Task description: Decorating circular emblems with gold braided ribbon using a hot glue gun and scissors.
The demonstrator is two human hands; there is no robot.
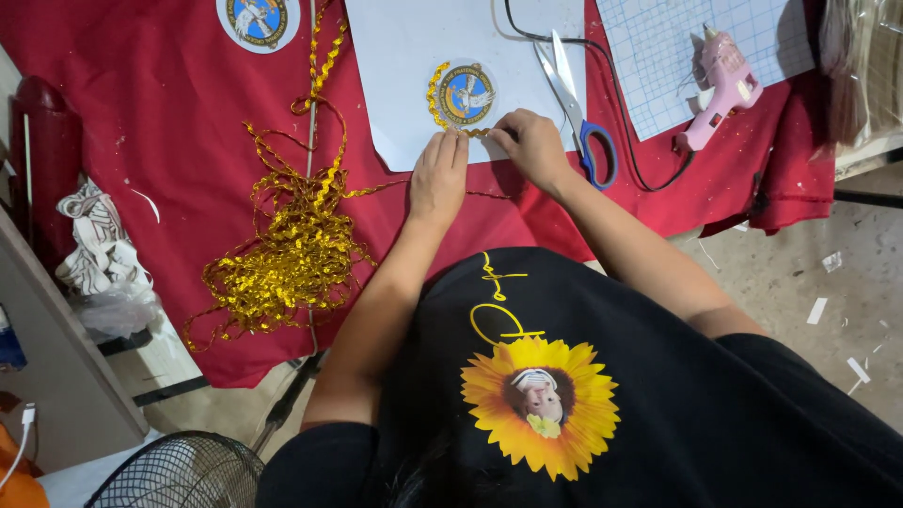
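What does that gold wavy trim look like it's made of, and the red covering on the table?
The gold wavy trim looks like shiny metallic woven braid: it glints and tangles limply. The red table covering looks like matte fabric, since it folds and drapes over the edge.
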